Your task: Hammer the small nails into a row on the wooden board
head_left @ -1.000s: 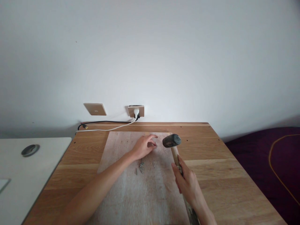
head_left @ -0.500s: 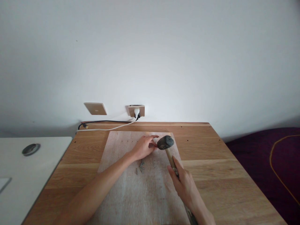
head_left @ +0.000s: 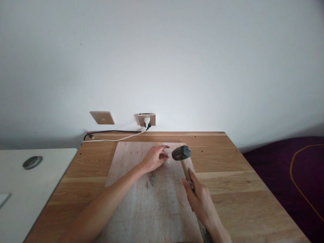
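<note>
A pale plywood board (head_left: 131, 212) lies on a wooden table (head_left: 227, 189). My left hand (head_left: 154, 158) rests on the board's far part, fingertips pinched on a small nail that stands on the board. My right hand (head_left: 199, 199) grips the wooden handle of a hammer (head_left: 181, 153), whose dark head hovers just right of the left fingertips. Several loose nails (head_left: 152, 180) lie on the board below the left hand.
A wall socket (head_left: 146, 119) with a white plug and a blank wall plate (head_left: 102, 117) sit behind the table; black and white cables (head_left: 111, 135) run along its back edge. A white desk (head_left: 30, 189) stands at left, a dark purple surface (head_left: 291, 182) at right.
The hammer head swung left toward the left fingertips, then drew back slightly right and up. The left hand stayed in place on the nail.
</note>
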A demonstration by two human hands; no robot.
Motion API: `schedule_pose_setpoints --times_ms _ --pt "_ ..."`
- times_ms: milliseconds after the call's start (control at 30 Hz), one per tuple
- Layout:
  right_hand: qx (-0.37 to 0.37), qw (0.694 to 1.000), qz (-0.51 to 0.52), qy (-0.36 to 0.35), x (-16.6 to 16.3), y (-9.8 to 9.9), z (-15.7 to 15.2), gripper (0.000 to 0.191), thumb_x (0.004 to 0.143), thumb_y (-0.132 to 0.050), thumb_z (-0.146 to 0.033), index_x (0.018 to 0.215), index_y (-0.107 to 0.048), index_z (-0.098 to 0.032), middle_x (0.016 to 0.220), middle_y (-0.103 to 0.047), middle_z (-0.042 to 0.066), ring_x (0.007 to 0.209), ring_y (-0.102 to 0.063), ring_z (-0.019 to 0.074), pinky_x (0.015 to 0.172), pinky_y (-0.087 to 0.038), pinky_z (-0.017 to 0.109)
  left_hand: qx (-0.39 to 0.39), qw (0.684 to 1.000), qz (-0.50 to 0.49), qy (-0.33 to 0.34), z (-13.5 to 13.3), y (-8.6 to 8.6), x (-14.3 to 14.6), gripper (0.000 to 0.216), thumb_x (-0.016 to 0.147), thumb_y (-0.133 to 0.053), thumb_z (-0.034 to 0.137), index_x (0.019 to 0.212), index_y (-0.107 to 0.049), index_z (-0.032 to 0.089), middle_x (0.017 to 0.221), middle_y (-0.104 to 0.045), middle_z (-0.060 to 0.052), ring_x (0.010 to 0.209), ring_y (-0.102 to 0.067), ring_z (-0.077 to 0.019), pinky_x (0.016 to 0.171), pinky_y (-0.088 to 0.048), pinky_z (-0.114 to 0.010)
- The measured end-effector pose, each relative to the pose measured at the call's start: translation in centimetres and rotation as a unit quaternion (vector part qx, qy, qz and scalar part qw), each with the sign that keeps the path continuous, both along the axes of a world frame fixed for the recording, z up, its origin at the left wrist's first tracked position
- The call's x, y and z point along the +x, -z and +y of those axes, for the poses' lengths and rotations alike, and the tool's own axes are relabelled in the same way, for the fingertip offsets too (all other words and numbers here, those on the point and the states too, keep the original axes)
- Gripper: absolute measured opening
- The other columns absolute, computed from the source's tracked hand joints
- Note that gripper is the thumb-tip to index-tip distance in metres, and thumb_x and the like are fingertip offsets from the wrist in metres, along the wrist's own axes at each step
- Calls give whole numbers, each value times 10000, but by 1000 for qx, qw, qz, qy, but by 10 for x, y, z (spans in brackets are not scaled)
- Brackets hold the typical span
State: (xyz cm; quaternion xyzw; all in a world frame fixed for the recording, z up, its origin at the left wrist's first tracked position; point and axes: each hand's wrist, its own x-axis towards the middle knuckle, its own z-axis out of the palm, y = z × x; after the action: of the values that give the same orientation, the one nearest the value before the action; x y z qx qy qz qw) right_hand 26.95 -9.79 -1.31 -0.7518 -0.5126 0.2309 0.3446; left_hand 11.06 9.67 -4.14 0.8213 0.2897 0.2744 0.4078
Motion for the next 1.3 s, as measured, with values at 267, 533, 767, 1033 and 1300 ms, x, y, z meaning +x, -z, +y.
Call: schedule_pose_setpoints --times_ms 267,533,767,1033,1300 --pt "32 999 -32 -28 -6 2 8 589 1025 -420 -487 1410 -630 -94 1016 -813 205 880 -799 319 730 -609 362 -25 999 -33 -2 -1 1 1 546 804 -752 69 1321 -634 202 936 -824 -25 992 -764 -234 1053 -482 -375" --pt "15 999 -26 29 -2 -3 4 733 1010 -408 -612 1441 -594 -48 710 -764 105 639 -759 280 584 -579 321 12 1000 -7 9 0 -2 2 589 827 -784 104 1374 -617 246 957 -826 -20 1096 -733 -257 1082 -443 -415" --pt "0 1000 -20 -22 -2 5 4 653 1005 -400 -520 1422 -605 -62 988 -813 203 897 -795 333 733 -593 362 10 1000 -9 2 0 1 4 563 836 -782 106 1362 -620 222 950 -828 -24 1092 -739 -258 1092 -434 -413" --pt "-5 1000 -7 21 -1 -1 -1 737 1024 -392 -598 1454 -562 -24 609 -714 65 577 -732 279 569 -560 329 4 1000 12 13 0 -2 4 572 825 -792 125 1359 -627 244 970 -830 -18 1120 -727 -263 1105 -420 -431" --pt "5 1000 -10 -12 -2 -2 5 675 1019 -412 -553 1423 -602 -46 838 -791 151 741 -771 292 677 -590 347 -14 1000 6 3 0 -2 7 557 809 -791 98 1333 -648 222 933 -831 -18 1046 -752 -251 1097 -432 -407"
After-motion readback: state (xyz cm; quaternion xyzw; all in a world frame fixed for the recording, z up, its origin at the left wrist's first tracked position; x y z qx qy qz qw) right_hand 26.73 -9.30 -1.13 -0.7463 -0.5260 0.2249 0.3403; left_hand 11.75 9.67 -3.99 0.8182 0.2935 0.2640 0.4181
